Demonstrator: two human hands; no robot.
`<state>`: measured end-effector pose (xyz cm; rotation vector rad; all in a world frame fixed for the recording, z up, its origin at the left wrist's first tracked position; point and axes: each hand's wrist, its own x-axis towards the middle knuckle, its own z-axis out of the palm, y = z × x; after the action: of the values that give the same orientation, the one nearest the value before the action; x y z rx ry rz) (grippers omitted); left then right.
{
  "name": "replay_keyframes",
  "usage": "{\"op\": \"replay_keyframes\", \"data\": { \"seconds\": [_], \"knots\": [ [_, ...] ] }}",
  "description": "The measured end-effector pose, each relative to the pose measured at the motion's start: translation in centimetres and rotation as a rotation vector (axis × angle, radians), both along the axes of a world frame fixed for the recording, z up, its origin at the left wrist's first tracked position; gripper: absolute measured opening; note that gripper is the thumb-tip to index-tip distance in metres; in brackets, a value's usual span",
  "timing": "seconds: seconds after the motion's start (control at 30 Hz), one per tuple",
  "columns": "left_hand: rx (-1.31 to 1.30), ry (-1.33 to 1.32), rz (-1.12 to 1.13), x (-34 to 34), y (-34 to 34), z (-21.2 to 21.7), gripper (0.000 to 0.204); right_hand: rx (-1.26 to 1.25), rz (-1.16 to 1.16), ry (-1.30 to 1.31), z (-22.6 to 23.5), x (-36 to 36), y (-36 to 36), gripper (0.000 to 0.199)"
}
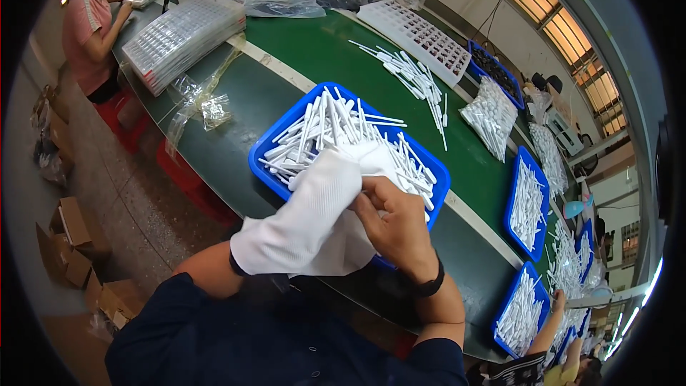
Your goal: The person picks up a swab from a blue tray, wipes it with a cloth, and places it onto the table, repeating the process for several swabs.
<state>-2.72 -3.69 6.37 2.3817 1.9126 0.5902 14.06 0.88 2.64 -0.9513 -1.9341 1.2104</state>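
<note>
Dark shirt at six o'clock; right hand pinches glove, left hand hidden, grip unclear; likely gloving up, next wanting a tug.

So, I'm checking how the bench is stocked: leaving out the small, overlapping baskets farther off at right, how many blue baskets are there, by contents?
Blue baskets of white sticks: 3
Blue basket of small dark pieces: 1
Total: 4
</note>
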Motion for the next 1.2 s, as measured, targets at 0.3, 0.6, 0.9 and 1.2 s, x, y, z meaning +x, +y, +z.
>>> {"op": "replay_keyframes", "data": {
  "seconds": [0.3, 0.6, 0.9, 1.2],
  "knots": [
    [-0.135, -0.095, -0.224, 2.5, 1.6, -3.0, 0.022, -0.081, -0.03, 0.177, -0.5, 2.2, 4.0, 0.021],
    [-0.113, -1.08, 0.02, 3.4, 2.6, -6.8, 0.032, -0.261, 0.023, 0.417, -1.5, 2.2, 5.4, 0.024],
    [-0.079, -1.194, -0.051, 2.5, 2.7, -7.9, 0.04, -0.202, 0.013, 0.35, -1.9, 1.8, 5.2, 0.024],
    [-0.088, -1.111, 0.239, 1.8, 1.7, -10.9, 0.043, -0.182, 0.038, 0.288, -1.3, 1.7, 4.2, 0.025]
  ]
}}
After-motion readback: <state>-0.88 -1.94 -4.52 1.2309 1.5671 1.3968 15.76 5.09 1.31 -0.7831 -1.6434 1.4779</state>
